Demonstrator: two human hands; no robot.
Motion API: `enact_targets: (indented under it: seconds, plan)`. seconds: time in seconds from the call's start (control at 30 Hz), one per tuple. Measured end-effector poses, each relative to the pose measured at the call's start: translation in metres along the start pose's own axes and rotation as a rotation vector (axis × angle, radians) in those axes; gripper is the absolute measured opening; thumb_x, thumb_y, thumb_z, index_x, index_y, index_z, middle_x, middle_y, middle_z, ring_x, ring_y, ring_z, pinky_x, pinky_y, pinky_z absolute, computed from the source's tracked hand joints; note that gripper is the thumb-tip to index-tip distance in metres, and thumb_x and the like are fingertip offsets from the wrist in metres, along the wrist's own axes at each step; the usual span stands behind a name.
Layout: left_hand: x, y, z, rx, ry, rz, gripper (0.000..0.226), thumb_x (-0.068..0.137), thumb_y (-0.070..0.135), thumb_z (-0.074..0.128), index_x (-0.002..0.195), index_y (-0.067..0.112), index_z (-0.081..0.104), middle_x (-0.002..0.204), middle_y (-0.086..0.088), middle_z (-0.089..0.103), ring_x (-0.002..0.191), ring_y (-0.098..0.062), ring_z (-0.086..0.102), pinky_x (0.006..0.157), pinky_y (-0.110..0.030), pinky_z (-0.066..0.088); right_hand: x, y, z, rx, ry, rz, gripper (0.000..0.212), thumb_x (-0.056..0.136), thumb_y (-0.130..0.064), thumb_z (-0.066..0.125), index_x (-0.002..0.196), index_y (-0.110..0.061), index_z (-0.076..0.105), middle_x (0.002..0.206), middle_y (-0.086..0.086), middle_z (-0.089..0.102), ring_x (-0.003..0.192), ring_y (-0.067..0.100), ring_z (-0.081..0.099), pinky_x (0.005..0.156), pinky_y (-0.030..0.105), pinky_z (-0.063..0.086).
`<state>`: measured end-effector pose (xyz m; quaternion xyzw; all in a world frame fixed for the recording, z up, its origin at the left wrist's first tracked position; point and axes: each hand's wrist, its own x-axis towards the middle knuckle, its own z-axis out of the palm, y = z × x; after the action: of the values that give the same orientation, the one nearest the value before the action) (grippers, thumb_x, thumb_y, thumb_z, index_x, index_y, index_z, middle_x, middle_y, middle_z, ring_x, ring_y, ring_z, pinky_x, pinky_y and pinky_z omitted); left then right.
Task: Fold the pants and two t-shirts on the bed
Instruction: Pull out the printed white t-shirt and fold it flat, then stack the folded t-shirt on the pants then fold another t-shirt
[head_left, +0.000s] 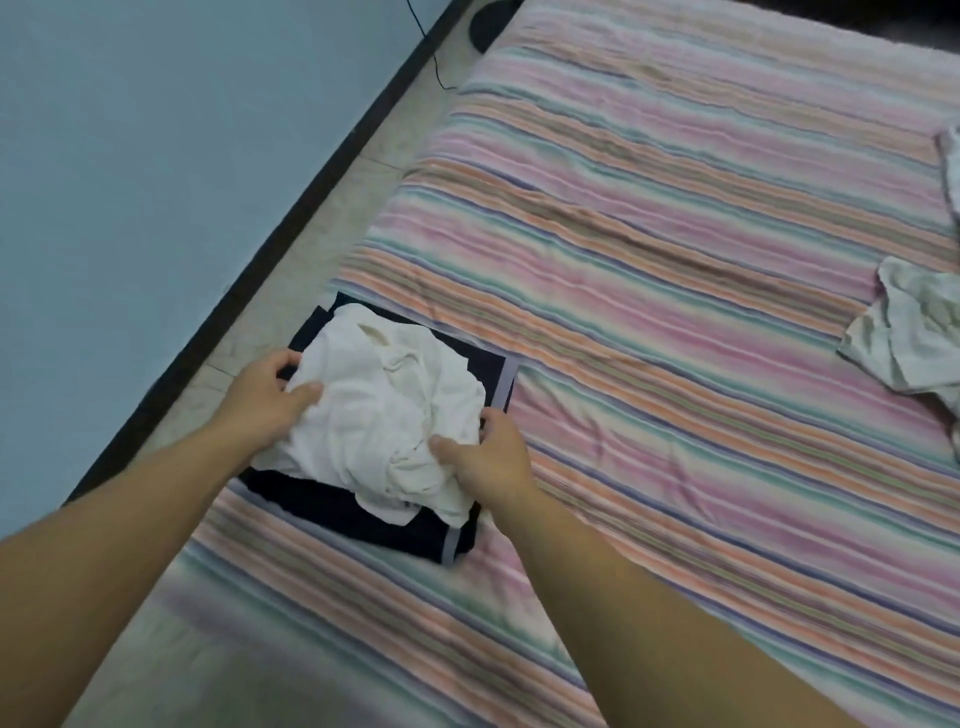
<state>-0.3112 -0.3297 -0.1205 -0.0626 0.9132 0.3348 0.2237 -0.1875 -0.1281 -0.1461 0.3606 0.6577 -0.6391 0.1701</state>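
Dark navy pants (363, 514) with a grey side stripe lie folded into a flat rectangle near the bed's left edge. A white t-shirt (384, 395) sits on top of them as a loosely folded, rumpled bundle. My left hand (270, 400) grips the bundle's left side, thumb on top. My right hand (483, 457) holds its right lower side, fingers tucked under the cloth. A second pale t-shirt (904, 332) lies crumpled and unfolded at the bed's right side, well away from both hands.
The bed (675, 234) is covered with a striped pink, orange and green sheet. A tiled floor strip (311, 249) and blue wall run along the left. Another bit of pale cloth (953, 166) shows at the far right edge.
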Motion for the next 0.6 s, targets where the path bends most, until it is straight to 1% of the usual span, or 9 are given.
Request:
enact_targets:
  seconds: [0.07, 0.13, 0.17, 0.27, 0.33, 0.4, 0.47, 0.53, 0.6]
  plan:
    - [0.004, -0.009, 0.009, 0.275, 0.043, 0.037, 0.061, 0.095, 0.036, 0.055, 0.15, 0.023, 0.032, 0.154, -0.013, 0.04, 0.137, -0.034, 0.041, 0.109, -0.05, 0.037, -0.003, 0.008, -0.01, -0.153, -0.003, -0.032, 0.063, 0.081, -0.038, 0.074, 0.133, -0.019, 0.044, 0.12, -0.003, 0.06, 0.103, 0.018, 0.059, 0.083, 0.034, 0.048]
    - [-0.003, -0.004, 0.026, 0.552, 0.129, 0.135, 0.075, 0.093, 0.052, 0.049, 0.155, 0.031, 0.012, 0.163, -0.017, 0.017, 0.148, -0.037, 0.017, 0.116, -0.055, 0.021, -0.009, 0.017, -0.027, -0.209, -0.013, -0.051, 0.067, 0.086, -0.038, 0.07, 0.142, -0.019, 0.039, 0.124, -0.002, 0.06, 0.099, 0.016, 0.056, 0.08, 0.029, 0.043]
    - [-0.01, -0.001, 0.038, 0.643, 0.109, 0.184, 0.08, 0.091, 0.06, 0.046, 0.156, 0.034, 0.006, 0.164, -0.018, 0.007, 0.15, -0.038, 0.008, 0.116, -0.056, 0.016, -0.012, 0.022, -0.036, -0.224, -0.009, -0.051, 0.069, 0.087, -0.038, 0.069, 0.145, -0.019, 0.037, 0.123, -0.003, 0.059, 0.098, 0.015, 0.055, 0.08, 0.027, 0.042]
    - [-0.026, 0.003, 0.077, 0.786, -0.244, 0.196, 0.083, 0.09, 0.07, 0.035, 0.154, 0.039, -0.009, 0.164, -0.01, -0.017, 0.151, -0.034, -0.01, 0.117, -0.06, 0.007, -0.024, 0.04, -0.071, -0.31, 0.035, -0.029, 0.074, 0.089, -0.04, 0.068, 0.15, -0.017, 0.032, 0.125, 0.0, 0.059, 0.106, 0.019, 0.058, 0.087, 0.032, 0.048]
    - [-0.029, 0.006, 0.093, 0.761, -0.387, 0.093, 0.081, 0.093, 0.066, 0.034, 0.155, 0.037, -0.01, 0.164, -0.008, -0.021, 0.151, -0.032, -0.012, 0.118, -0.06, 0.007, -0.033, 0.052, -0.103, -0.337, 0.046, 0.009, 0.074, 0.091, -0.039, 0.067, 0.152, -0.018, 0.03, 0.136, 0.004, 0.055, 0.11, 0.019, 0.057, 0.092, 0.033, 0.048]
    - [-0.033, 0.025, 0.103, 0.765, -0.295, 0.083, 0.081, 0.094, 0.062, 0.036, 0.156, 0.032, -0.007, 0.164, -0.013, -0.015, 0.151, -0.034, -0.007, 0.118, -0.059, 0.008, -0.042, 0.065, -0.146, -0.343, 0.066, 0.057, 0.074, 0.092, -0.037, 0.067, 0.152, -0.02, 0.029, 0.141, 0.005, 0.052, 0.103, 0.016, 0.054, 0.087, 0.031, 0.047]
    - [-0.042, 0.053, 0.114, 0.761, -0.125, 0.173, 0.083, 0.094, 0.058, 0.04, 0.157, 0.026, -0.003, 0.164, -0.018, -0.007, 0.151, -0.035, -0.004, 0.118, -0.057, 0.007, -0.054, 0.083, -0.196, -0.382, 0.143, 0.128, 0.075, 0.09, -0.035, 0.069, 0.152, -0.019, 0.03, 0.142, 0.007, 0.051, 0.102, 0.019, 0.055, 0.083, 0.032, 0.046]
    - [-0.053, 0.082, 0.131, 0.749, -0.027, 0.297, 0.085, 0.094, 0.056, 0.043, 0.157, 0.024, -0.003, 0.164, -0.021, -0.006, 0.151, -0.036, -0.006, 0.12, -0.055, 0.006, -0.069, 0.107, -0.249, -0.41, 0.239, 0.216, 0.079, 0.088, -0.034, 0.072, 0.152, -0.017, 0.03, 0.146, 0.009, 0.049, 0.113, 0.029, 0.057, 0.086, 0.034, 0.045]
    - [-0.068, 0.113, 0.157, 0.742, -0.062, 0.381, 0.087, 0.094, 0.056, 0.045, 0.157, 0.026, -0.007, 0.164, -0.02, -0.009, 0.151, -0.034, -0.01, 0.121, -0.051, 0.004, -0.086, 0.135, -0.301, -0.44, 0.292, 0.312, 0.086, 0.086, -0.032, 0.075, 0.154, -0.013, 0.027, 0.151, 0.012, 0.044, 0.127, 0.034, 0.052, 0.093, 0.037, 0.045]
